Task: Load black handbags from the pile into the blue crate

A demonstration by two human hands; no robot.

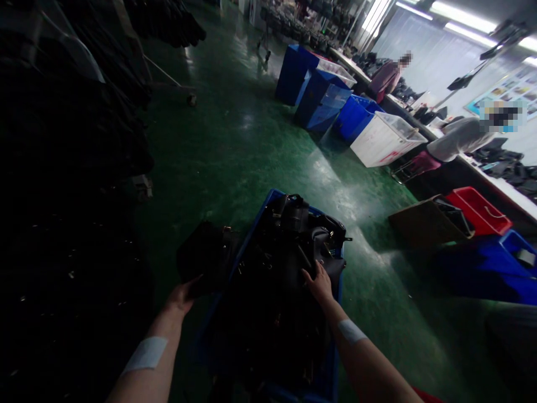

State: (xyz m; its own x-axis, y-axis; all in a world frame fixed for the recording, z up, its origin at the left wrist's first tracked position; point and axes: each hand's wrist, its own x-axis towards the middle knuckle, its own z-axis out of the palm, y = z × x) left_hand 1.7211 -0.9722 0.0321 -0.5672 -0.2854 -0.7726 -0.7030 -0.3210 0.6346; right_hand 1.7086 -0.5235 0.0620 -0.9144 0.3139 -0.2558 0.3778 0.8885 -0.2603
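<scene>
A blue plastic crate (271, 197) stands on the green floor in front of me, piled with several black bags. My left hand (182, 294) is closed on a black bag (205, 254) held just outside the crate's left wall. My right hand (319, 282) reaches into the crate and rests on a black bag (302, 235) on top of the pile; its fingers curl over the bag's edge. White tape bands wrap both forearms.
Dark racks of black goods (75, 140) fill the left side. Blue crates (323, 98) and a white crate (384, 140) line the floor ahead. Two people work at a long table (503, 190) on the right, near a red bin (478, 210) and a brown box (428, 221).
</scene>
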